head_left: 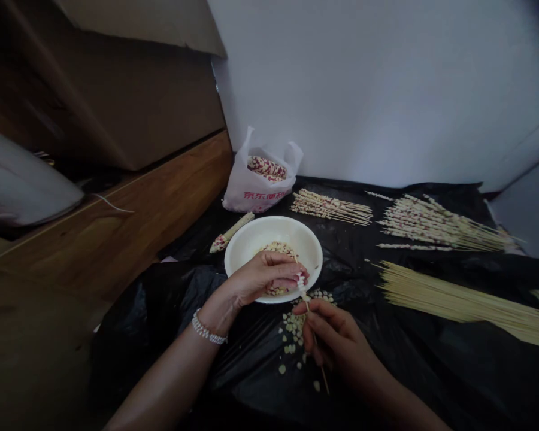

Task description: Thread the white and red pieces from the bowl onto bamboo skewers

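A thin wooden skewer [314, 344] with several pale and purple corn kernels near its upper end slants over the near right rim of a white bowl [240, 251]. My right hand [335, 332] pinches the skewer below the kernels. My left hand [269, 275], with a beaded bracelet [209, 329] on its wrist, is over the bowl, its fingers closed at the threaded kernels near the skewer's top. Loose kernels [276, 246] lie in the bowl. More pale kernels [291, 326] are scattered on the black plastic sheet [251, 353] between my hands.
A partly stripped corn cob [231, 232] lies left of the bowl, a white bag [256, 194] of cobs behind it. Kernel-threaded skewers [330, 206] lie behind right, another pile [431, 224] farther right. Bare skewers [458, 299] are at right; a cardboard box [139, 96] stands left.
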Available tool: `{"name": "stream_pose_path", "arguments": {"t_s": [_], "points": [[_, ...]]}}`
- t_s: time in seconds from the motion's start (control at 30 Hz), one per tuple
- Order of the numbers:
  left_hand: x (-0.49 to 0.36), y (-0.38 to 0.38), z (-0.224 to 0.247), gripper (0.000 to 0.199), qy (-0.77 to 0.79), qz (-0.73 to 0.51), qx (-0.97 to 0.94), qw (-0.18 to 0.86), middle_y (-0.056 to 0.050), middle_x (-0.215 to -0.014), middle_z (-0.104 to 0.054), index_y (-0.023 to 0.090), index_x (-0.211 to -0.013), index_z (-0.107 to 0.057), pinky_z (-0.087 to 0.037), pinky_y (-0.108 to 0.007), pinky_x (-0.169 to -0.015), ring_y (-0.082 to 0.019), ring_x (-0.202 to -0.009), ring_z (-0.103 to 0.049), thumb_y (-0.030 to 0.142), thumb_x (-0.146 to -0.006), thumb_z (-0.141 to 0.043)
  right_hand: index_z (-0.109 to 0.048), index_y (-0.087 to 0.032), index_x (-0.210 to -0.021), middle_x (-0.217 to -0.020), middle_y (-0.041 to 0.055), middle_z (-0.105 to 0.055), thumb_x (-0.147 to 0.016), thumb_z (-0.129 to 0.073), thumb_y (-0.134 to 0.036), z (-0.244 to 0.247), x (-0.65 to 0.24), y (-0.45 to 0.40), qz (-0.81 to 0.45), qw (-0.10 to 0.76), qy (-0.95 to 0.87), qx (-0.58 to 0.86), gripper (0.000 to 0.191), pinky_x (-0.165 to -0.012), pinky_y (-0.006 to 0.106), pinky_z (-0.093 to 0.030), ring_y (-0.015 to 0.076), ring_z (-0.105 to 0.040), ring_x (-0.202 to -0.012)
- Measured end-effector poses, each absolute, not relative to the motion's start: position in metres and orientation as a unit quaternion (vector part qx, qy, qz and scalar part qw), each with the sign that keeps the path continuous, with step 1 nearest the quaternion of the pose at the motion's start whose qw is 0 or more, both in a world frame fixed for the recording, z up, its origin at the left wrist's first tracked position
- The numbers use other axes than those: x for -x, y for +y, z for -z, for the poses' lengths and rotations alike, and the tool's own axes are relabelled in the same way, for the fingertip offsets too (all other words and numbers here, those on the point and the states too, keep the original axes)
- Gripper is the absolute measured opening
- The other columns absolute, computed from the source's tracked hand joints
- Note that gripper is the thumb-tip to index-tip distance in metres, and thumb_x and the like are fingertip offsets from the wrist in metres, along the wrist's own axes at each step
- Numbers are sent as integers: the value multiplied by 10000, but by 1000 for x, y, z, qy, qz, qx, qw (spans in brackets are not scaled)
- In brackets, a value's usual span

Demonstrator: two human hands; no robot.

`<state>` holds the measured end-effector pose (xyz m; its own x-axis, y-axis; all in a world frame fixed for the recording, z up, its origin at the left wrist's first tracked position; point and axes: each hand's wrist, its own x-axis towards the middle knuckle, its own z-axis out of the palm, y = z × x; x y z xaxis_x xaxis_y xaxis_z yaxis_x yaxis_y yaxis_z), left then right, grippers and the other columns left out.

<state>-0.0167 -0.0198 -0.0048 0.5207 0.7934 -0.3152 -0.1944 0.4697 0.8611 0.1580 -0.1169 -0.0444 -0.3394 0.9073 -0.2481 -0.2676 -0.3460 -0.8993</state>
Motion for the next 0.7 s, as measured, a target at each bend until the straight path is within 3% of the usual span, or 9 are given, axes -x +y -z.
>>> {"name": "stream_pose_path", "arguments": {"t_s": [0.1, 0.17, 0.27, 0.33, 0.43, 0.6, 0.7], "points": [[15, -18, 5, 198, 369, -349, -368, 779, -179, -963, -771, 77, -944, -766, -582, -250, -760, -191, -822, -743, 226, -818, -734, -673, -178, -999, -565, -46, -614, -879, -655, -506, 44, -159, -115, -714, 415, -399, 399, 350, -355, 177, -222, 62, -440, -360], [14, -15, 4, 232, 359, -399, -317, 782, -199, -1062, -752, 74, -1062, -735, -578, -302, -857, -225, -952, -735, 115, -850, -651, -678, -180, -998, -563, -46, -614, -883, -654, -496, 44, -158, -114, -715, 418, -399, 393, 337, -353, 179, -216, 60, -434, -355], [16, -10, 5, 492, 354, -463, -252, 773, -195, -1165, -722, 61, -1186, -675, -511, -347, -1022, -241, -1126, -676, -113, -752, -520, -681, -185, -999, -561, -47, -616, -882, -662, -478, 45, -157, -115, -723, 416, -392, 388, 316, -355, 176, -218, 55, -441, -359], [16, -8, 5, 542, 360, -485, -224, 765, -202, -1183, -712, 40, -1214, -648, -497, -343, -1046, -243, -1152, -663, -147, -732, -485, -683, -187, -996, -561, -48, -617, -880, -664, -478, 45, -157, -116, -728, 412, -387, 389, 314, -358, 170, -227, 53, -453, -364], [15, -8, 3, 410, 371, -500, -198, 757, -225, -1168, -709, 19, -1201, -633, -552, -302, -965, -245, -1103, -689, -77, -821, -514, -685, -188, -988, -558, -49, -619, -873, -666, -492, 44, -156, -117, -731, 405, -386, 389, 326, -355, 161, -236, 48, -458, -361], [16, -4, -1, 251, 378, -524, -127, 753, -212, -1090, -735, 38, -1148, -626, -588, -145, -684, -170, -910, -746, 91, -955, -473, -691, -186, -985, -548, -52, -615, -873, -666, -502, 45, -156, -117, -738, 403, -385, 380, 337, -354, 152, -240, 42, -459, -358], [21, -1, 1, 287, 374, -532, -107, 752, -194, -1113, -733, 68, -1193, -607, -600, -173, -697, -174, -918, -745, 99, -952, -454, -690, -191, -992, -555, -51, -621, -882, -663, -487, 45, -156, -119, -741, 401, -384, 377, 317, -358, 152, -237, 38, -463, -361]]}}
